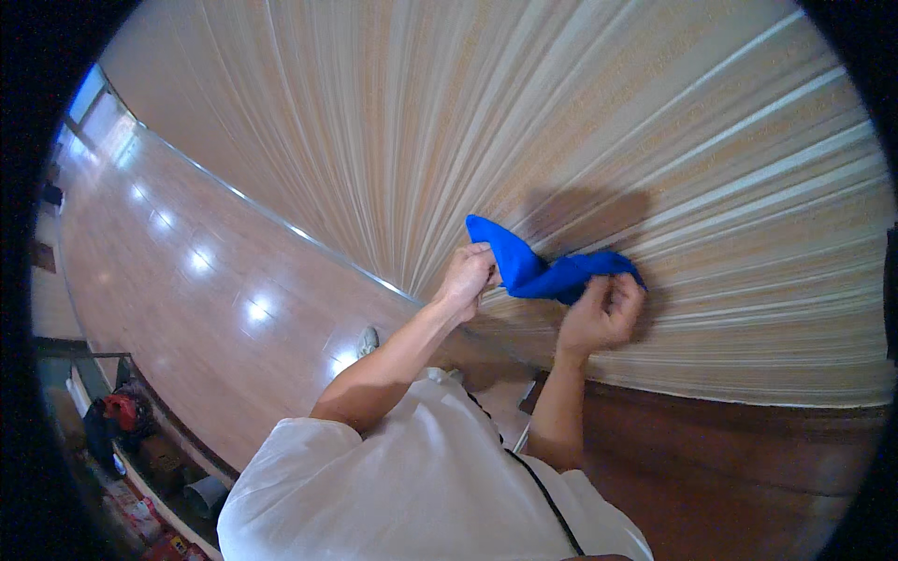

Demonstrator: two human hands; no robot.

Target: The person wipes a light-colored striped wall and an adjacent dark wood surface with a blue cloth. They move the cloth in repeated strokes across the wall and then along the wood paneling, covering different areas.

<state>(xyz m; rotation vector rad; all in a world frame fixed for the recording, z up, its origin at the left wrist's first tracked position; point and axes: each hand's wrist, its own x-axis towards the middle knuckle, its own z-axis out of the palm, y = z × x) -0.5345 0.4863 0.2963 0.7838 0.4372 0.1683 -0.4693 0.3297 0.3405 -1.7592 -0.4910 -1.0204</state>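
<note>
A bright blue cloth [552, 276] hangs twisted and folded between my two hands, in front of a striped beige wall [393, 112]. My left hand [468, 279] is closed on the cloth's left end, with one corner sticking up above the fingers. At the other end, my right hand [603, 313] pinches the cloth's edge, its fingers curled in. Both forearms reach up from below. On the wall behind the cloth lies a dark shadow; whether the cloth touches the wall, I cannot tell.
A shiny tiled floor [206, 280] stretches along the wall at left, meeting it at a pale skirting strip [309, 238]. At lower left stands a shelf or counter with mixed items and a grey cup-like container [204, 496]. A dark brown wooden surface [711, 467] lies at lower right.
</note>
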